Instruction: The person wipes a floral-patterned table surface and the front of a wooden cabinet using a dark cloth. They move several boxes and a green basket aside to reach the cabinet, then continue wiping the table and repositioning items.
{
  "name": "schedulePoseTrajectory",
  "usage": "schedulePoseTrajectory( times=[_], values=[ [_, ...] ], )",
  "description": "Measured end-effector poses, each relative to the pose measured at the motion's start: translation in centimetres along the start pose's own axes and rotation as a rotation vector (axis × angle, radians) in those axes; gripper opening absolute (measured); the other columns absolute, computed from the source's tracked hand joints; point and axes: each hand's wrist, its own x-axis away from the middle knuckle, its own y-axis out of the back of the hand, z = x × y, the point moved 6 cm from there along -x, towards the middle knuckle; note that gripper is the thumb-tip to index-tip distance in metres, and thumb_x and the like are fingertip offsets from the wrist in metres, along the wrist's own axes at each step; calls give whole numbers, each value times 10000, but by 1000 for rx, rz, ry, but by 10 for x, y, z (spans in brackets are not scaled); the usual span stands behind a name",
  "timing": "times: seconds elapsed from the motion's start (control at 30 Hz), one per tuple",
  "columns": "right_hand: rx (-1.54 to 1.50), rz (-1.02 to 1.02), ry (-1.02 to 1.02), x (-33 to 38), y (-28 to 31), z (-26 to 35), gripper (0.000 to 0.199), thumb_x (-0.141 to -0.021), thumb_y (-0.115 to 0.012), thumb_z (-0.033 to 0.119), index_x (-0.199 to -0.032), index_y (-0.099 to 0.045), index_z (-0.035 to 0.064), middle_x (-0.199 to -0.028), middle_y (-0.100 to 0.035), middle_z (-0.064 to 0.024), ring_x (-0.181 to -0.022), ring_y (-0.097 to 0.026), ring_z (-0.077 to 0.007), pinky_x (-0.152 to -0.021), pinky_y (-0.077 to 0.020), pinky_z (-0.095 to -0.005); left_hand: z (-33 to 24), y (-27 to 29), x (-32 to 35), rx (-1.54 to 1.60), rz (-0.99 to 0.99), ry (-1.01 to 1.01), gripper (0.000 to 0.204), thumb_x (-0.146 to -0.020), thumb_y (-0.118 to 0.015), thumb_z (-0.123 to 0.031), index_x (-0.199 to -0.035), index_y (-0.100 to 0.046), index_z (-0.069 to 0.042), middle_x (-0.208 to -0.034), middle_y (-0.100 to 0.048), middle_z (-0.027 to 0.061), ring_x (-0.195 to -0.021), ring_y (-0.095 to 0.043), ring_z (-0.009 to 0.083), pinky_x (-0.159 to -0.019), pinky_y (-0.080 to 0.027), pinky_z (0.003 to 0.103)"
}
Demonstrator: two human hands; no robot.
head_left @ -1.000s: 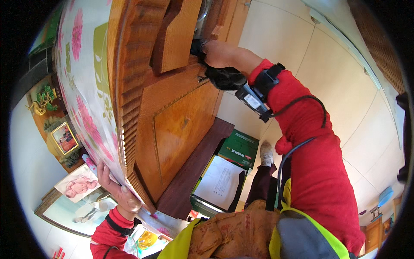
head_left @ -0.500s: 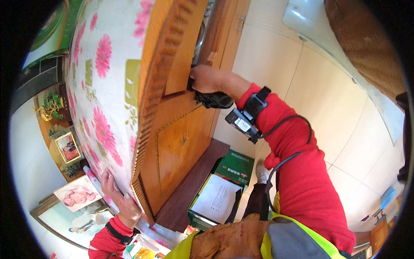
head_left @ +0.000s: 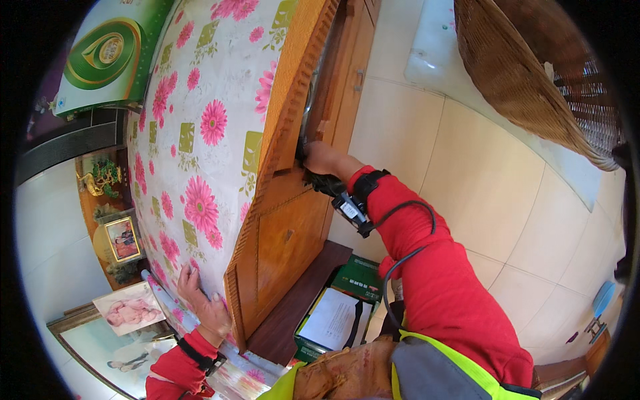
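While left hand (head_left: 203, 307) rests flat on tablecloth (head_left: 170, 220), right hand (head_left: 324, 159) grips black bundle (head_left: 324, 183), long axis slanting down-right.

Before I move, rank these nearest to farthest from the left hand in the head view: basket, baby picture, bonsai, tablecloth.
From the left hand:
1. Tablecloth: directly under it, touching.
2. Baby picture: to its left.
3. Bonsai: farther off, up and left.
4. Basket: farthest, upper right.
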Motion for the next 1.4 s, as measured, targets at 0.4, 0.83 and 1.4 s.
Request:
schedulePoseTrajectory(
  times=[0.4,0.83,1.4],
  values=[
    [-1031,-458,-93,85,74,12,301,-820,-586,96,-1091,-643,-21,-951,-673,-160,-888,-632,-337,-801,-506,-383,-8,2,-3,-11,-7,-36,648,-969,-421,-442,-1401,-379,39,-1482,-322,254,-1373,-294,404,-1143,-246,490],
    [-111,-802,341,106,56,101,332,-716,-722,94,-1030,-697,-12,-1233,-522,-210,-1114,-524,-395,-882,-519,-465,-8,2,-5,-8,4,-47,639,-970,-414,-417,-1408,-355,44,-1483,-315,258,-1376,-294,406,-1149,-242,490],
    [-581,-623,360,116,69,106,439,-766,-640,58,-1202,-604,26,-1074,-613,-190,-1042,-609,-410,-912,-516,-402,-10,2,-6,-46,1,-53,642,-988,-397,-442,-1406,-367,45,-1476,-327,251,-1380,-296,390,-1158,-228,481]
  ],
)
